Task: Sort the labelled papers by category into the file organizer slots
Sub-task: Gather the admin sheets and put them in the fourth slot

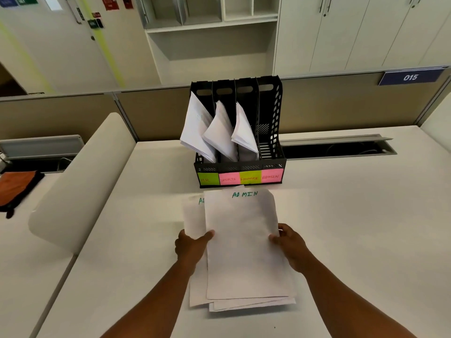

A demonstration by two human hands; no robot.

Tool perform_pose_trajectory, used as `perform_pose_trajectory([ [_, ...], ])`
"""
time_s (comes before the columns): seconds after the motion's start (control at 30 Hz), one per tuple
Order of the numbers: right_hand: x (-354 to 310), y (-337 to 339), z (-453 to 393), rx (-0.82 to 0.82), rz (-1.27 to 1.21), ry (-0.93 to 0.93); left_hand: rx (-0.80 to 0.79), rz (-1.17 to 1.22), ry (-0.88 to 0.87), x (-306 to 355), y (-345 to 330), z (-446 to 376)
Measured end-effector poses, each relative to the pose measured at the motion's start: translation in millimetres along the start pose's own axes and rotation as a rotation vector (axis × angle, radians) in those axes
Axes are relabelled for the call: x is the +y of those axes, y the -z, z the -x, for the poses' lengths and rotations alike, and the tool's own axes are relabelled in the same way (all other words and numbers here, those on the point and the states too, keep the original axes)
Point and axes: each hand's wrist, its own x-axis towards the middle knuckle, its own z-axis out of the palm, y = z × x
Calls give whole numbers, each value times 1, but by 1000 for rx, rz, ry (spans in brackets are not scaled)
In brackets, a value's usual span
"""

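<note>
Figure: sorting step, head view. I hold the top sheet, headed ADMIN in green ink, by its 2 long edges: my left hand pinches the left edge with the thumb on top and fingers beneath, and my right hand pinches the right edge the same way. Whether this sheet has cleared the papers under it I cannot tell. It lies over the remaining stack on the desk, just in front of the file organizer. A second sheet, fanned out to the left of the top one, shows the first letter of a green heading.

The file organizer stands on the desk with 4 slots, labelled along its front from left to right HR, SPORTS, FINANCE and ADMIN. The 3 left slots hold leaning papers; the ADMIN slot, at the organizer's right end, looks empty.

To do this step well, in my judgement, I should lift only 1 sheet, keep both pinches light so it does not crease, carry it toward the organizer's right end, tip it upright and lower its bottom edge between the rightmost divider and the perforated outer wall, clear of the FINANCE papers leaning beside that slot
</note>
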Motion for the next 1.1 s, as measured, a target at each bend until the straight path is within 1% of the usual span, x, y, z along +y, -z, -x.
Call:
perform_pose_trajectory([
  [0.07,-1,-1,-1,-67,-86,-12,-99,128,-49,-1,-2,1],
  [0.17,-7,-1,-3,-100,-132,-15,-225,169,-140,1,-2,3],
  [0.27,-17,-5,-3,-106,-82,7,-367,163,-251,8,-4,5],
  [0.33,-26,-10,-1,-107,-21,39,-401,144,-293,14,-8,9],
  [0.43,-41,-18,0,-81,53,106,-351,140,-340,26,-15,14],
  [0.5,-55,-22,2,-38,114,167,-267,199,-375,37,-17,17],
  [0.63,-87,-34,5,129,182,367,-78,297,-474,67,-17,24],
  [0.7,-100,-40,7,220,191,470,-27,334,-531,83,-18,30],
  [0.77,-110,-47,9,265,186,538,-4,389,-569,96,-21,35],
  [0.87,-118,-55,9,261,156,590,26,452,-637,106,-28,40],
  [0.93,-117,-57,8,231,142,599,20,432,-657,109,-31,40],
  [1.03,-109,-56,5,171,150,579,-15,378,-629,104,-33,35],
  [1.1,-103,-54,4,162,152,561,-23,346,-610,98,-33,31],
])
